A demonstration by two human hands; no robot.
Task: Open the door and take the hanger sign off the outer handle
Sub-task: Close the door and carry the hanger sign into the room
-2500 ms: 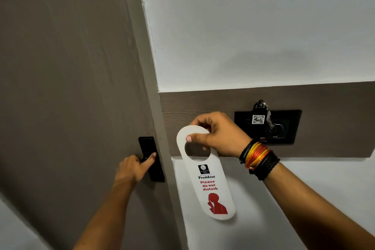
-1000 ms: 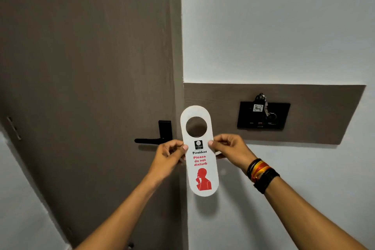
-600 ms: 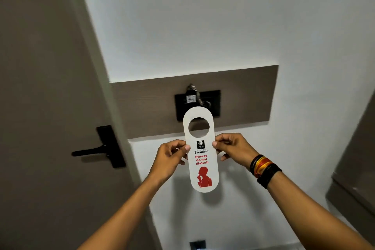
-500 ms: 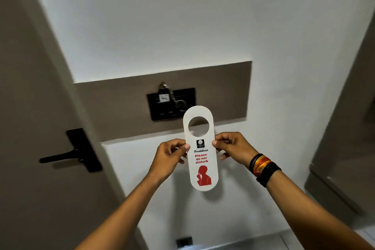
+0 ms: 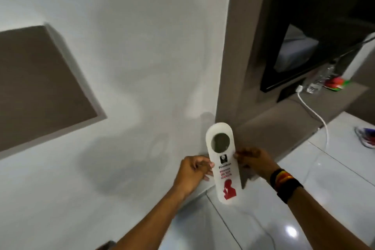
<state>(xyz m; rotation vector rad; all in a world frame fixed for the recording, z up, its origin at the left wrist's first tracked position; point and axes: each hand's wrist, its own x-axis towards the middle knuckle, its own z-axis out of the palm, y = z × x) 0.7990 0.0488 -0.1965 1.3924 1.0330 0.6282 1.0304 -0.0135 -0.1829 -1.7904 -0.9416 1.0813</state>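
Currently one brown wall panel (image 5: 40,85) occupies the upper left. Lower centre, two hands pinch one hanger sign (image 5: 223,165): left hand (image 5: 191,173) clamped on its left edge, right hand (image 5: 254,163) on its right edge. One white cable (image 5: 316,116) lies right.

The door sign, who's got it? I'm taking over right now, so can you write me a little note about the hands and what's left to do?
Left hand: pinching the sign's left edge.
Right hand: pinching its right edge.
Do-not-disturb hanger sign: held upright in front of the white wall, hole at the top, above the tiled floor.
Door and handle: not in view.
Done: the sign is off the handle and in hand.
Left: nothing of the task that shows; probably just put the sign somewhere.
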